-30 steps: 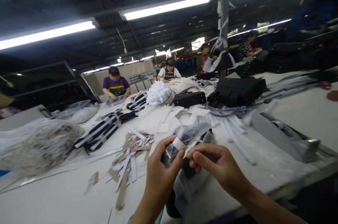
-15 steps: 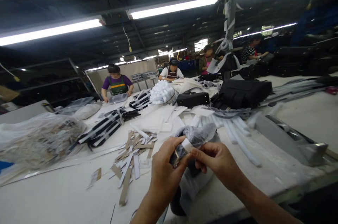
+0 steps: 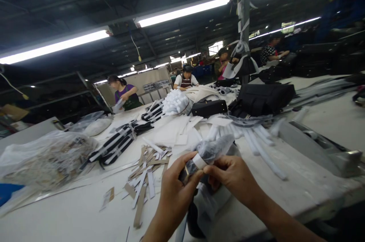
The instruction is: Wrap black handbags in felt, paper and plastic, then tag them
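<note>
Over the table's front part, my left hand (image 3: 177,185) is closed around a dark bundle wrapped in clear plastic (image 3: 217,146). A white paper-like band (image 3: 199,161) lies across the wrapped bundle, between my left fingers and thumb. My right hand (image 3: 238,178) is closed in a pinch at the band's lower end, with its thumb tip close to my left thumb. What the right fingers grip behind the thumb is partly hidden. More clear plastic and a black rounded part (image 3: 194,217) hang below my hands.
Grey and white strips (image 3: 148,175) lie scattered left of my hands. A clear bag of scraps (image 3: 54,154) sits further left. Black bags (image 3: 262,99) and white foam rolls (image 3: 175,102) stand behind. A grey tape dispenser (image 3: 316,147) is at right. Several co-workers (image 3: 127,93) are across the table.
The white band now lies flatter across the bundle, and my right hand has shifted slightly left. The co-worker at far left has turned sideways and raised an arm.
</note>
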